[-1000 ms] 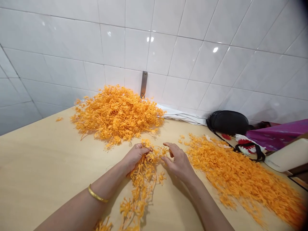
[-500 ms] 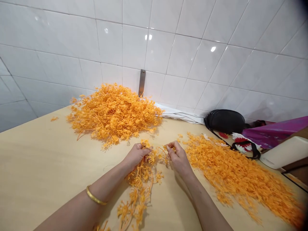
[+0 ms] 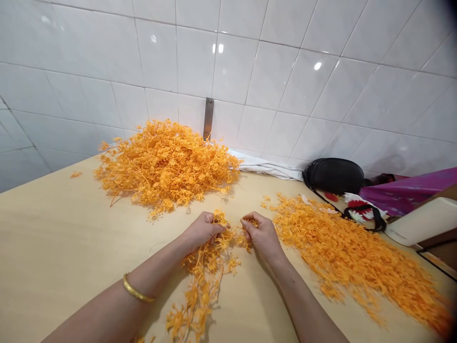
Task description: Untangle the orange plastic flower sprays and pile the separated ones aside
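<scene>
My left hand point(image 3: 204, 232) is closed around a strand of orange artificial flowers point(image 3: 200, 295), which trails down across the table toward me. My right hand point(image 3: 260, 233) pinches a thin orange piece of the same flowers between thumb and fingertips, just to the right of the left hand. Between the two hands a thin stem and small blossoms show; where they join is too fine to make out. A gold bangle point(image 3: 137, 288) circles my left wrist.
On the pale wooden table point(image 3: 71, 247), a large orange flower heap point(image 3: 171, 166) lies against the tiled wall. Loose orange pieces point(image 3: 350, 252) spread at the right. Beyond them are a black pouch point(image 3: 333, 175), red and white flowers point(image 3: 359, 209), purple sheeting point(image 3: 410, 190) and a cream-coloured object point(image 3: 423, 221).
The view has shifted slightly. Both hands keep their grips close together, and the right fingertips have moved slightly, with a thin stem now showing between the hands.
</scene>
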Available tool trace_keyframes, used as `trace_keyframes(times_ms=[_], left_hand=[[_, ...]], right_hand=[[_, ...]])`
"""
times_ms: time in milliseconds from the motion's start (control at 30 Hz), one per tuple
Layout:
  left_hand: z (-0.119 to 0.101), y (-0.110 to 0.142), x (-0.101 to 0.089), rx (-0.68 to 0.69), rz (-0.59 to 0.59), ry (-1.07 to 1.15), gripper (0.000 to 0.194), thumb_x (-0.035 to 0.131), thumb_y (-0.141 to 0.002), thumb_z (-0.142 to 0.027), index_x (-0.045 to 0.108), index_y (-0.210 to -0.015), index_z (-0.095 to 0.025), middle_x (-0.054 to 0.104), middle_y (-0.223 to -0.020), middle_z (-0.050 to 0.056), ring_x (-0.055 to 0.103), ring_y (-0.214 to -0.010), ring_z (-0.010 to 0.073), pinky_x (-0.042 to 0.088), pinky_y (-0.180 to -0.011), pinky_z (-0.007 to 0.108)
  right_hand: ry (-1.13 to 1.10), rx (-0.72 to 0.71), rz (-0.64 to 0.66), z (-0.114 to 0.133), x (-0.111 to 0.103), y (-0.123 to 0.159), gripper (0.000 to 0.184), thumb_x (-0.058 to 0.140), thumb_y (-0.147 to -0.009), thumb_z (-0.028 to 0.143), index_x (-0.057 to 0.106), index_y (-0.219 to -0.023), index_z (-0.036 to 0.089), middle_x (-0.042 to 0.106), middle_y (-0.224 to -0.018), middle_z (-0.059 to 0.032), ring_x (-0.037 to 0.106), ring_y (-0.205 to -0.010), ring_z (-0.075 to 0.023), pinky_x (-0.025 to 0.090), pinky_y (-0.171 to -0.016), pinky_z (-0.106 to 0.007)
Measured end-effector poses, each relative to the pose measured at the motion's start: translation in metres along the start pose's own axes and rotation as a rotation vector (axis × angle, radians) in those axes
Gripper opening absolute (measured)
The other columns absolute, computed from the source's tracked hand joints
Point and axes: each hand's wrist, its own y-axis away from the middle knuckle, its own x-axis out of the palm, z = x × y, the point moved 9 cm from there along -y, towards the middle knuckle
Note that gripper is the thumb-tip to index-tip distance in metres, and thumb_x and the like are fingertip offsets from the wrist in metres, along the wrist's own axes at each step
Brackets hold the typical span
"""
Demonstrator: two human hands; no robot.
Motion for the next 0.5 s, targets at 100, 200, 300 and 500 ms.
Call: trace_keyframes(times_ms=[100,200,300,500], left_hand=[[0.001,0.001,0.001,0.012,0.044,-0.022,0.021,0.06,-0.057,-0.021,0.049,-0.041,-0.013,0.044,-0.034,-0.003,0.031,-0.026,0.0039,0.021,-0.03,0.018],[-0.001,0.003,-0.001,0.051,0.054,-0.003,0.022,0.062,-0.056,-0.023,0.05,-0.041,-0.013,0.045,-0.035,-0.003,0.032,-0.028,0.0036,0.021,-0.03,0.017],[0.002,0.003,-0.004,0.039,0.043,0.046,0.023,0.063,-0.056,-0.026,0.05,-0.043,-0.013,0.045,-0.036,-0.003,0.033,-0.028,0.0041,0.022,-0.03,0.017],[0.006,-0.002,-0.014,0.044,-0.088,0.242,0.02,0.063,-0.057,-0.022,0.047,-0.048,-0.014,0.045,-0.038,-0.004,0.037,-0.03,0.0042,0.028,-0.032,0.016]], right_hand=[[0.042,-0.088,-0.13,0.018,-0.011,0.002,0.02,0.053,-0.068,0.037,0.052,-0.063,0.018,0.043,-0.041,0.0048,0.039,-0.036,-0.0085,0.029,-0.038,-0.022],[0.012,-0.153,-0.304,0.029,-0.041,0.0,0.019,0.053,-0.067,0.037,0.051,-0.063,0.018,0.046,-0.047,0.0038,0.04,-0.039,-0.008,0.031,-0.039,-0.022],[-0.237,-0.102,-0.648,0.011,-0.099,0.004,0.024,0.06,-0.059,0.039,0.047,-0.064,0.019,0.046,-0.051,0.0042,0.038,-0.039,-0.0067,0.031,-0.038,-0.021],[-0.43,0.082,-0.442,-0.016,-0.092,-0.006,0.031,0.065,-0.054,0.035,0.053,-0.078,0.02,0.043,-0.049,0.0074,0.039,-0.037,-0.0053,0.03,-0.038,-0.019]])
